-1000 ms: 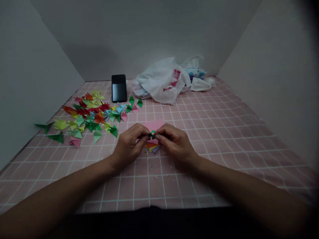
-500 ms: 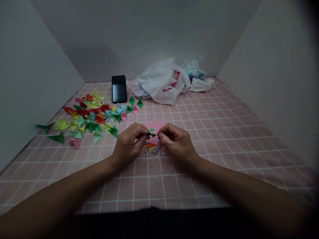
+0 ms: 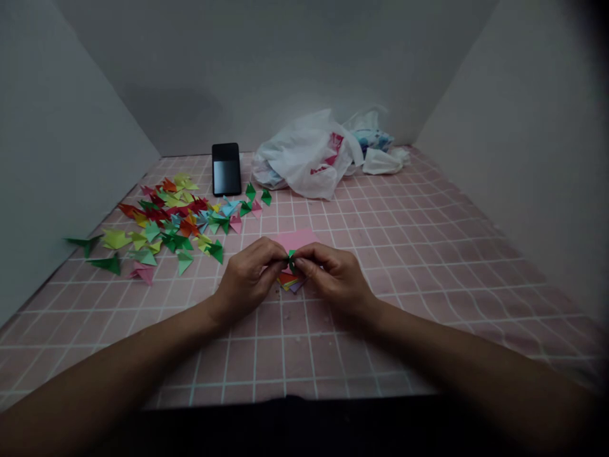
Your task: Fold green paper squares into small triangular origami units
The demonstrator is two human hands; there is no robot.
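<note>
A small green origami crane [image 3: 292,255] is pinched between my two hands, mostly hidden by the fingertips. My left hand [image 3: 250,274] grips its left side with thumb and forefinger. On the other side, the thumb and forefinger of my right hand [image 3: 335,273] are closed on it too. Just below and behind lies a stack of square papers, with a pink sheet [image 3: 299,237] on top. Orange, yellow and purple corners [image 3: 289,282] stick out at the near side of the stack.
Many folded paper cranes [image 3: 174,222] in several colours are spread on the left of the pink checked cloth [image 3: 404,254]. A dark phone [image 3: 226,170] stands tilted behind them. White plastic bags [image 3: 309,155] lie at the back, and pale walls rise on three sides.
My right hand has moved left and now pinches the green crane, which only my left hand held before. The crane looks turned, and less of it shows.
</note>
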